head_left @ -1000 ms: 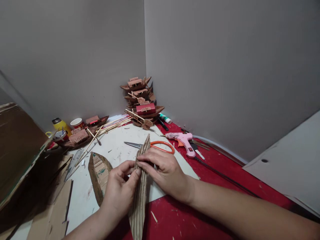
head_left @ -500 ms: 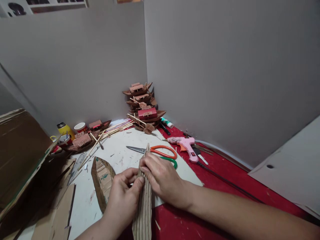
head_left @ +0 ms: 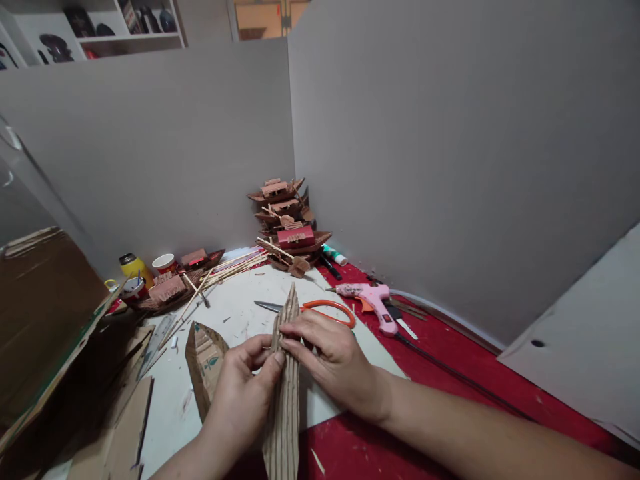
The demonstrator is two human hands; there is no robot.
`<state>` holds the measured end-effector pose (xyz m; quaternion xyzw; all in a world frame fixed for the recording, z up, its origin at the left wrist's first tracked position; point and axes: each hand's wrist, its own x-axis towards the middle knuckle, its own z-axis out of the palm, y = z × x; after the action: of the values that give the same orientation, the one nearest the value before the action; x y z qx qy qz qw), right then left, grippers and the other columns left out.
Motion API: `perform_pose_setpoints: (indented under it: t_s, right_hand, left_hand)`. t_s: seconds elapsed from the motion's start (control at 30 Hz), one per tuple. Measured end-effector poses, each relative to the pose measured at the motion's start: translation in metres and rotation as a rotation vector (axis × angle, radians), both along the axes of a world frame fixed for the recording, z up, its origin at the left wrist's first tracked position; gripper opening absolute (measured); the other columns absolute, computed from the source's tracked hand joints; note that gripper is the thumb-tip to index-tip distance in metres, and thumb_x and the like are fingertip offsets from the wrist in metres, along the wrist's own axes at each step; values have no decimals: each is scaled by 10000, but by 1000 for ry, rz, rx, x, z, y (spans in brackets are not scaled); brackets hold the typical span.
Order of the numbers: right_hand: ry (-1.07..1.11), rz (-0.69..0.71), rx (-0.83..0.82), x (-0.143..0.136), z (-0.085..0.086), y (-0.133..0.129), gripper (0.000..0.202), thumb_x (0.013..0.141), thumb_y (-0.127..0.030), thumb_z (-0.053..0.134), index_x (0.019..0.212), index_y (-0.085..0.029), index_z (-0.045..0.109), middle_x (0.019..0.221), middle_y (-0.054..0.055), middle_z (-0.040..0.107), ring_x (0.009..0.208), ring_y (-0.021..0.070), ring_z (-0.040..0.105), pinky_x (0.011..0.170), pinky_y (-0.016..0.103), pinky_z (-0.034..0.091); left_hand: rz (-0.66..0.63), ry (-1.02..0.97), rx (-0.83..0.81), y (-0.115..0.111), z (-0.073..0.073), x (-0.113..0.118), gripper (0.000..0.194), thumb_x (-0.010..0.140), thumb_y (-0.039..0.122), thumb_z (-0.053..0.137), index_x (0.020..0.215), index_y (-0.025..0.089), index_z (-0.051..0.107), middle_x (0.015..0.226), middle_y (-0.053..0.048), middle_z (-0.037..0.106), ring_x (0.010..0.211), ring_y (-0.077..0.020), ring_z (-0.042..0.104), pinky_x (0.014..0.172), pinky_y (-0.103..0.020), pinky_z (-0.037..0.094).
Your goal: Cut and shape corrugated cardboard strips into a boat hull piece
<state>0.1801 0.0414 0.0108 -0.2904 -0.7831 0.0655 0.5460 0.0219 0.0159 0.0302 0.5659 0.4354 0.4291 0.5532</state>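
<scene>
A long corrugated cardboard piece [head_left: 284, 420] with a pointed far end stands between my hands, above the white board. My left hand [head_left: 243, 383] pinches its left side between thumb and fingers. On its right side, the fingertips of my right hand [head_left: 333, 357] are closed on the upper part. Just beyond it lie scissors [head_left: 330, 305] with an orange handle, partly hidden by the cardboard and my right hand. To the left of my left hand rests a boat-shaped cardboard hull [head_left: 204, 357], partly covered by that hand.
A pink glue gun [head_left: 370, 297] with a black cord lies on the red cloth [head_left: 450, 353]. Stacked model boats [head_left: 295, 237] stand in the back corner. Thin sticks [head_left: 235, 265], cups and a yellow bottle [head_left: 135, 268] are at the back left; a cardboard box [head_left: 45, 300] is at the left.
The camera view has tilted up slightly. My right hand has slid down from the cardboard's tip, so the pointed end now shows. My left hand keeps its hold.
</scene>
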Motion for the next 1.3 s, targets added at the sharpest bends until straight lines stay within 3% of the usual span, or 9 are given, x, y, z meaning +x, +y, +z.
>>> perform_pose_setpoints:
  t_s: [0.27, 0.4, 0.53, 0.73, 0.97, 1.13, 1.2, 1.3]
  right_hand:
    - [0, 79, -92, -5, -2, -6, 116, 875, -122, 540, 883, -163, 649, 756, 51, 634, 702, 139, 594, 636, 249, 483]
    - [-40, 48, -160, -6, -4, -8, 114, 882, -121, 516, 834, -157, 613, 741, 45, 605, 704, 145, 569, 646, 262, 460]
    - [-115, -9, -105, -6, -9, -7, 121, 890, -107, 468, 840, -149, 570, 758, 54, 573, 716, 162, 537, 646, 281, 435]
    - [-214, -58, -33, -6, -12, -4, 120, 902, -112, 431, 828, -156, 515, 746, 52, 530, 691, 170, 496, 619, 285, 394]
    - [-149, 33, -19, -8, -8, -16, 103, 908, -122, 438, 838, -169, 498, 752, 37, 528, 699, 155, 485, 622, 269, 386]
    - [142, -32, -203, 0, 3, -13, 194, 922, -236, 461, 738, -179, 487, 653, -13, 468, 597, 113, 445, 560, 240, 370]
    - [254, -64, -371, 1, 8, -8, 233, 917, -306, 469, 723, -179, 491, 651, -15, 461, 603, 112, 446, 560, 236, 376]
    - [407, 50, -655, 0, 14, 1, 226, 867, -391, 528, 823, -169, 521, 707, -14, 498, 611, 102, 466, 550, 220, 393]
  left_hand:
    - [10, 81, 82, -6, -1, 1, 202, 803, 225, 596, 942, 149, 721, 821, -55, 717, 781, -176, 599, 727, -254, 439]
    - [44, 102, 92, -10, 3, 5, 198, 783, 173, 577, 905, 142, 729, 744, -29, 700, 721, -152, 570, 660, -225, 422]
    - [45, 100, 58, -12, 7, 9, 201, 765, 146, 557, 849, 124, 738, 650, -12, 662, 637, -127, 530, 586, -208, 388]
    - [66, 84, 34, -13, 6, 9, 202, 750, 130, 559, 827, 123, 746, 667, -18, 665, 634, -124, 522, 596, -212, 385]
    - [81, -91, 15, -4, 7, 5, 90, 733, 195, 665, 773, 134, 716, 691, -27, 696, 682, -128, 594, 656, -197, 435]
    - [126, -223, -101, 3, 6, -2, 184, 731, 278, 704, 862, 158, 655, 664, -6, 679, 568, -99, 568, 581, -196, 446]
    - [135, -230, -120, 2, 6, -3, 198, 731, 288, 708, 866, 164, 635, 640, 8, 661, 550, -92, 556, 566, -192, 444]
    - [131, -213, -140, -1, 7, 0, 208, 726, 295, 714, 861, 168, 621, 589, 36, 619, 522, -75, 526, 533, -170, 423]
